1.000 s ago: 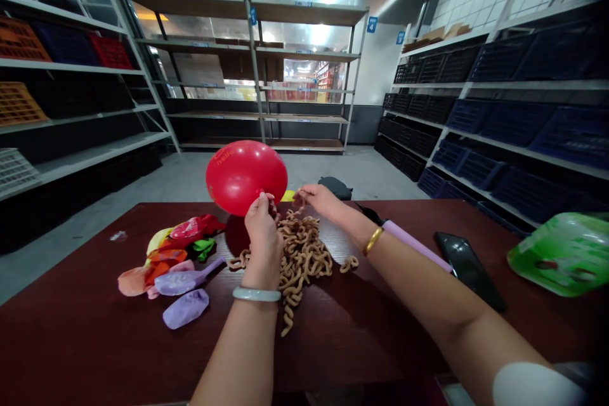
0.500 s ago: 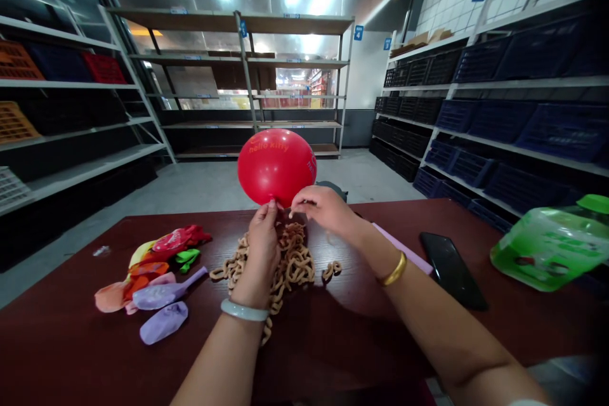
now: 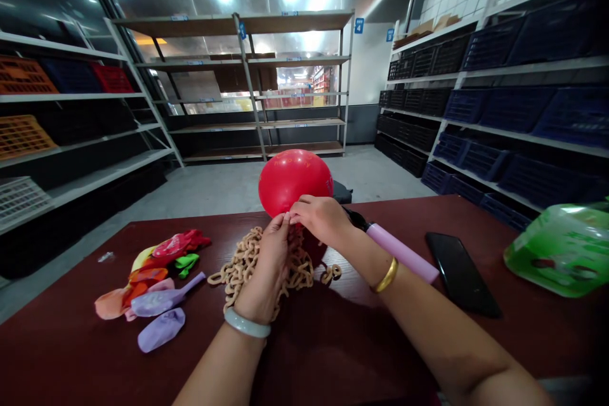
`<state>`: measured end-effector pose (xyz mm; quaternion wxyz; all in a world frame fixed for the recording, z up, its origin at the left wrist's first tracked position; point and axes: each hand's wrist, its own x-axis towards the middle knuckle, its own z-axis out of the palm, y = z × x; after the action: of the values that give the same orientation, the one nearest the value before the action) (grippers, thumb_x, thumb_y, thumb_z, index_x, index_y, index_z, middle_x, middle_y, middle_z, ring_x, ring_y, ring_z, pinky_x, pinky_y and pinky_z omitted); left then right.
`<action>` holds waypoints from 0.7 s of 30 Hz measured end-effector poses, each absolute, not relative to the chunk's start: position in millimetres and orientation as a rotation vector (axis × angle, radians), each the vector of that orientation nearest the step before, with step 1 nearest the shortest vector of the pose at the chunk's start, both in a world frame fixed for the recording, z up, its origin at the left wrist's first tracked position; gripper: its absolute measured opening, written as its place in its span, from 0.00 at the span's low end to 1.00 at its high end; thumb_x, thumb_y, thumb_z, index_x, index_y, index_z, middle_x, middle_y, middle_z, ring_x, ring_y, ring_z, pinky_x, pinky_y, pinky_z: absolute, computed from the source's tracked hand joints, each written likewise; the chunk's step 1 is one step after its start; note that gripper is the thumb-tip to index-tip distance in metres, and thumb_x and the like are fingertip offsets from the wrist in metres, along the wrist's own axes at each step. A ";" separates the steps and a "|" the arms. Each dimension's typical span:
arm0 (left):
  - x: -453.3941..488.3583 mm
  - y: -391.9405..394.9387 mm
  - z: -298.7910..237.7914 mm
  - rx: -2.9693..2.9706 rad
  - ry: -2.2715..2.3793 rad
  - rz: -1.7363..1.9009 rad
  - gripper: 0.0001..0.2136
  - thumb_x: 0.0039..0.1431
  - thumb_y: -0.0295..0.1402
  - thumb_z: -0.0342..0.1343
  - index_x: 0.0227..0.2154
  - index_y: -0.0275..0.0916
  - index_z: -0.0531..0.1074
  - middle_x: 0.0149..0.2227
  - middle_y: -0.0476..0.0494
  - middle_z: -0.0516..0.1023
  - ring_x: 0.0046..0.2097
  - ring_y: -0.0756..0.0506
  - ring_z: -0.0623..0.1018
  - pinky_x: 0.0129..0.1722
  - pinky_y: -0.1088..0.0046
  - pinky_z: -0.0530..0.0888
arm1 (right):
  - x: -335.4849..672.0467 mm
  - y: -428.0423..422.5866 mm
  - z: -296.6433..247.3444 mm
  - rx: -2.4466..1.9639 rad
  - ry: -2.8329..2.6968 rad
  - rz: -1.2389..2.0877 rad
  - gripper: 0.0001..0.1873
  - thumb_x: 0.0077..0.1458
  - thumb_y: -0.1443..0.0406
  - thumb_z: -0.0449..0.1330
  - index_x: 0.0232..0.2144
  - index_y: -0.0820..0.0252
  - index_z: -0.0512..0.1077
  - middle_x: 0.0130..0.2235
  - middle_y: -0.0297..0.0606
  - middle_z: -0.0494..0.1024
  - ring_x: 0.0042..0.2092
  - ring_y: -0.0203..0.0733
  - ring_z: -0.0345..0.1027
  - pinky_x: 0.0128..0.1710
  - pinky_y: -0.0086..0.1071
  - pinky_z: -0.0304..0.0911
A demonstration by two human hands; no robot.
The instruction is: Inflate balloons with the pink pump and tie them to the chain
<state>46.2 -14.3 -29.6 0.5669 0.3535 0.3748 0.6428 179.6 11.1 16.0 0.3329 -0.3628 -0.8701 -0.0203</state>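
Red inflated balloon (image 3: pixel 295 181) sitting just above both hands, over the tan chain pile (image 3: pixel 266 263) on the table (image 3: pixel 76 342). Left hand (image 3: pixel 266 266) and right hand (image 3: pixel 318 219) pinching its neck, fingertips meeting there.

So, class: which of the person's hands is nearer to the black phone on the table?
Right. The right hand is at the red balloon's neck, on the black phone's side; the left hand sits farther away, over the tan chain.

Both hands, the left hand (image 3: pixel 266 260) and right hand (image 3: pixel 320 218), meet with fingertips pinched together, forearms extended.
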 end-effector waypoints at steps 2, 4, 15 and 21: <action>48.0 -16.3 -28.8 0.864 0.891 1.501 0.15 0.47 0.42 0.65 0.29 0.38 0.69 0.17 0.58 0.57 0.18 0.57 0.57 0.17 0.82 0.54 | 181.2 12.6 19.4 -0.888 -2.176 0.216 0.05 0.58 0.63 0.60 0.31 0.56 0.75 0.35 0.35 0.77 0.37 0.39 0.68 0.36 0.31 0.56; 51.8 -18.7 -29.4 0.916 0.894 1.486 0.15 0.48 0.43 0.64 0.28 0.38 0.68 0.18 0.58 0.58 0.19 0.57 0.57 0.18 0.82 0.54 | 180.9 10.7 23.9 -0.798 -2.017 0.574 0.05 0.57 0.65 0.60 0.30 0.57 0.75 0.30 0.33 0.76 0.34 0.38 0.69 0.37 0.31 0.59; 61.9 -28.4 -21.3 0.800 0.756 1.438 0.11 0.45 0.32 0.63 0.23 0.37 0.64 0.20 0.55 0.62 0.21 0.56 0.61 0.20 0.81 0.57 | 178.3 -19.3 52.8 -0.430 -1.607 1.309 0.15 0.58 0.56 0.59 0.44 0.56 0.74 0.42 0.40 0.78 0.44 0.41 0.73 0.41 0.35 0.69; 61.8 -30.4 8.5 0.772 0.702 1.443 0.10 0.46 0.32 0.62 0.23 0.37 0.65 0.22 0.53 0.65 0.22 0.55 0.65 0.21 0.80 0.61 | 201.9 0.4 26.9 -0.872 -1.690 1.483 0.15 0.53 0.58 0.63 0.21 0.61 0.73 0.20 0.36 0.74 0.21 0.37 0.68 0.21 0.30 0.63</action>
<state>61.8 -30.4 8.5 0.6291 0.3368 0.3065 0.6300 201.9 0.4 26.9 0.3569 -0.3379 -0.6545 0.5745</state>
